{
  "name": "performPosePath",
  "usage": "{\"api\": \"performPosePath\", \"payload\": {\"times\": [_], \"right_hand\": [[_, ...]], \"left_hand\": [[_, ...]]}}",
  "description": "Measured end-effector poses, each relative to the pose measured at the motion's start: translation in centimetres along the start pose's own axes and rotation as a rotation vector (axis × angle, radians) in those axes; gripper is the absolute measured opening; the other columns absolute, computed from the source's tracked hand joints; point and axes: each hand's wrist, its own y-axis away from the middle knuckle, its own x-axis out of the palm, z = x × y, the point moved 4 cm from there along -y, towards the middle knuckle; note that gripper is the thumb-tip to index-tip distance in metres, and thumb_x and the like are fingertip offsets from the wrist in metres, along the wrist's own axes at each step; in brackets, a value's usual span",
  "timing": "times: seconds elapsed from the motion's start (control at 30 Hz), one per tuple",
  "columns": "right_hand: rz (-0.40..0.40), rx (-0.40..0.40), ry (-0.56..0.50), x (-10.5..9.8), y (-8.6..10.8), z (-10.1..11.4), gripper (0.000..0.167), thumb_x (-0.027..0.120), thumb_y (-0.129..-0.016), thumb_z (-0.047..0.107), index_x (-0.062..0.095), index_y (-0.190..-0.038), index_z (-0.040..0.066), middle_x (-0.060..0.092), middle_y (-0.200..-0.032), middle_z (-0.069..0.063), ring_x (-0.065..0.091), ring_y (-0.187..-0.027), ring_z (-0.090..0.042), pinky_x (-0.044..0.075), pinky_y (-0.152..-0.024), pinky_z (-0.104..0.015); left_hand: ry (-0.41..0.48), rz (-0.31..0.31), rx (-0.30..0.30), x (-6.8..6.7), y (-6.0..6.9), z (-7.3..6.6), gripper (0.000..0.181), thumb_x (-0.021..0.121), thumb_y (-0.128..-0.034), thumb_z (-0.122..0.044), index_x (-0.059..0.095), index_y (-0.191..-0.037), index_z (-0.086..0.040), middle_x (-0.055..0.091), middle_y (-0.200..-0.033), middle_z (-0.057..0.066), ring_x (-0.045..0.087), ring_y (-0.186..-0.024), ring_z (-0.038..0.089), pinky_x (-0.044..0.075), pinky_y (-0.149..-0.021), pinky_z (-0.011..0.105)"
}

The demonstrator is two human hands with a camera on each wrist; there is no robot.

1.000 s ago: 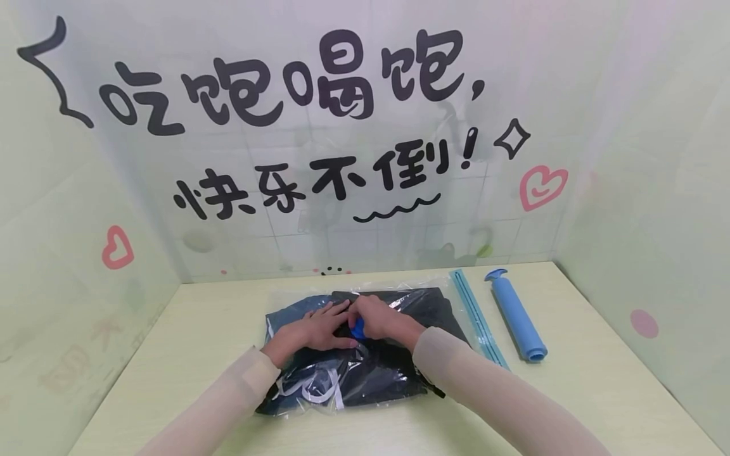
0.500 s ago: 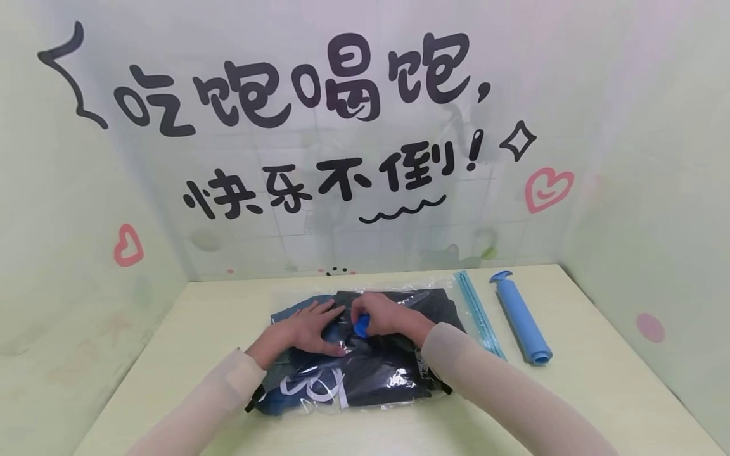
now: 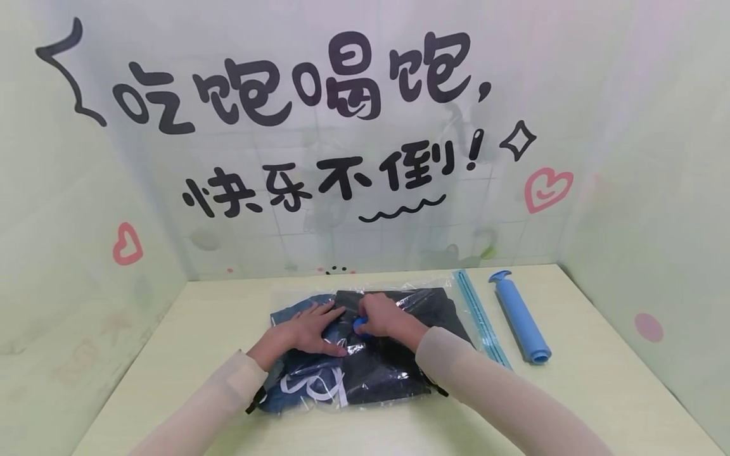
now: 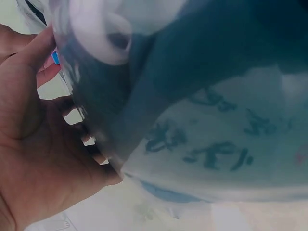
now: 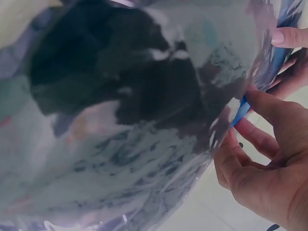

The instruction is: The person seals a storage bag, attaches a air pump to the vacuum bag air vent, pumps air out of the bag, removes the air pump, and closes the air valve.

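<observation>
A clear plastic vacuum storage bag (image 3: pixel 393 380) lies flat on the table, packed with dark and blue folded clothing. White cord loops (image 3: pixel 313 386) show through its near left part. My left hand (image 3: pixel 308 330) rests on the film with its fingers spread; in the left wrist view the left hand (image 4: pixel 43 139) lies along the glossy surface. Just right of it, my right hand (image 3: pixel 386 315) pinches the round blue valve cap (image 3: pixel 359 325) on the bag. In the right wrist view, the blue cap (image 5: pixel 241 111) shows partly between thumb and fingers.
A blue hand pump (image 3: pixel 521 322) with a T-shaped handle lies at the right, beyond the bag's teal zip strip (image 3: pixel 485 322). The pale wooden table (image 3: pixel 199 335) meets a printed back wall (image 3: pixel 319 244), with side walls on both sides.
My left hand has slid left, away from the valve cap, and its fingers have spread on the bag. My right hand stays at the cap with its wrist turning slightly.
</observation>
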Motion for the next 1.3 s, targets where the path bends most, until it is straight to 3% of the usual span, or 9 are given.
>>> {"api": "performPosePath", "payload": {"times": [0.4, 0.63, 0.77, 0.9, 1.1, 1.3], "right_hand": [[0.064, -0.124, 0.045, -0.6, 0.2, 1.0, 0.017, 0.083, -0.082, 0.003, 0.073, -0.095, 0.008, 0.065, -0.09, -0.001, 0.06, -0.086, -0.019, 0.052, -0.078, -0.033], [0.119, -0.156, 0.08, -0.6, 0.2, 1.1, 0.026, 0.076, -0.082, -0.01, 0.075, -0.099, 0.01, 0.067, -0.1, -0.002, 0.059, -0.093, -0.018, 0.052, -0.083, -0.03], [0.135, -0.219, 0.088, -0.9, 0.4, 1.1, 0.031, 0.073, -0.082, -0.014, 0.075, -0.101, 0.011, 0.063, -0.1, -0.003, 0.058, -0.094, -0.017, 0.051, -0.084, -0.029], [0.11, -0.274, 0.061, -1.4, 0.7, 1.0, 0.036, 0.069, -0.08, -0.018, 0.075, -0.101, 0.011, 0.061, -0.1, -0.003, 0.059, -0.095, -0.019, 0.051, -0.084, -0.028], [0.06, -0.288, -0.009, -3.4, 1.1, 0.2, 0.038, 0.068, -0.079, -0.02, 0.077, -0.103, 0.007, 0.066, -0.104, -0.004, 0.062, -0.102, -0.024, 0.052, -0.087, -0.033], [0.0, -0.262, -0.033, -5.9, 2.1, -3.5, 0.032, 0.073, -0.078, -0.014, 0.075, -0.107, -0.001, 0.07, -0.103, -0.007, 0.064, -0.1, -0.026, 0.054, -0.087, -0.038]], "left_hand": [[0.004, 0.003, -0.017, 0.0, 0.0, -0.1, 0.095, 0.074, -0.0877, -0.056, 0.032, -0.16, -0.009, 0.021, -0.164, 0.021, 0.016, -0.147, 0.05, 0.018, -0.111, 0.07], [0.008, 0.009, -0.02, 0.0, -0.1, -0.2, 0.095, 0.074, -0.088, -0.054, 0.032, -0.16, -0.009, 0.021, -0.164, 0.022, 0.016, -0.147, 0.05, 0.017, -0.111, 0.07], [0.006, 0.017, -0.026, 0.0, -0.1, -0.2, 0.095, 0.074, -0.0886, -0.054, 0.031, -0.16, -0.009, 0.02, -0.164, 0.022, 0.015, -0.147, 0.05, 0.017, -0.111, 0.07], [0.002, 0.026, -0.033, -0.1, -0.2, -0.2, 0.096, 0.073, -0.0884, -0.056, 0.031, -0.16, -0.009, 0.02, -0.164, 0.022, 0.015, -0.147, 0.05, 0.017, -0.111, 0.07], [-0.005, 0.027, -0.045, 0.0, -0.4, -0.1, 0.097, 0.073, -0.0871, -0.059, 0.031, -0.16, -0.011, 0.02, -0.164, 0.021, 0.015, -0.147, 0.05, 0.017, -0.111, 0.07], [0.005, 0.024, -0.044, 0.1, -0.4, 0.0, 0.098, 0.074, -0.0865, -0.059, 0.03, -0.161, -0.011, 0.02, -0.164, 0.021, 0.015, -0.147, 0.05, 0.017, -0.112, 0.07]]}}
